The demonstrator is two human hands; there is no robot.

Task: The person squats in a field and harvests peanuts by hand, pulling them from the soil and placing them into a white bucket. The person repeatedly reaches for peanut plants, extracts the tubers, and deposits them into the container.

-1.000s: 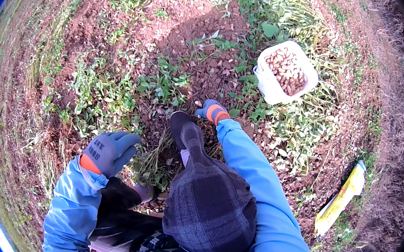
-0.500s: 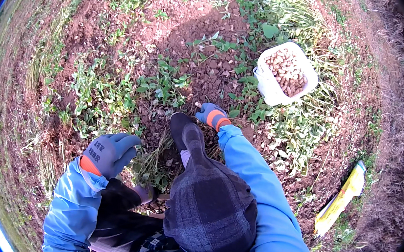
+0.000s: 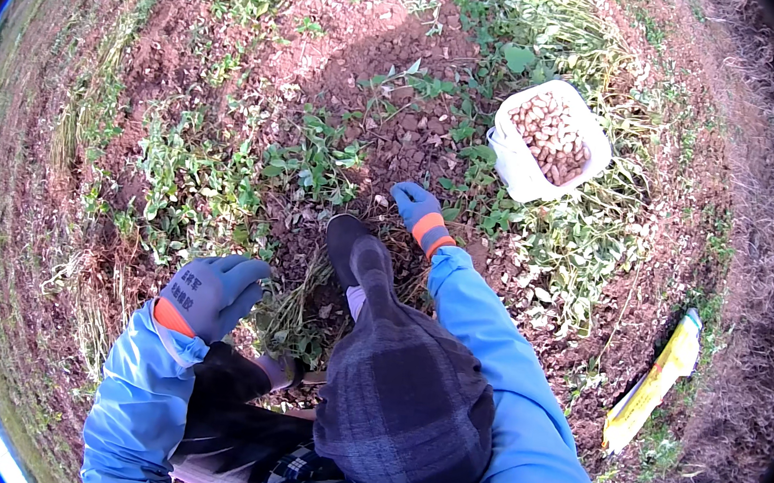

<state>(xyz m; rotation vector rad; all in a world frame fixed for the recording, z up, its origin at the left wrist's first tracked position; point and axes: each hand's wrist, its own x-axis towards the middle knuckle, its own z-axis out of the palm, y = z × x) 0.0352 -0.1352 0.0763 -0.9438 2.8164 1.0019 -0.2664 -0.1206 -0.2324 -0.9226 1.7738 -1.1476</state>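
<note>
My left hand, in a grey-blue glove with an orange cuff, hovers by my left knee, beside a clump of pulled plants. Its fingers are loosely bent and apart, with nothing visible in them. My right hand, gloved alike, is low over the reddish soil just beyond my dark shoe. Its fingers curl downward and their tips are hidden, so whatever they hold cannot be made out. Ahead and to the right of it stands a white tub partly filled with pale peanuts in their shells.
Leafy green plants grow in front of my feet. Wilted stalks lie behind and around the tub. A yellow and white bag lies on the ground at the right. My bent leg in dark checked trousers fills the near middle.
My right hand has moved slightly forward and to the right, away from the shoe's tip. My left hand and the tub have stayed in place.
</note>
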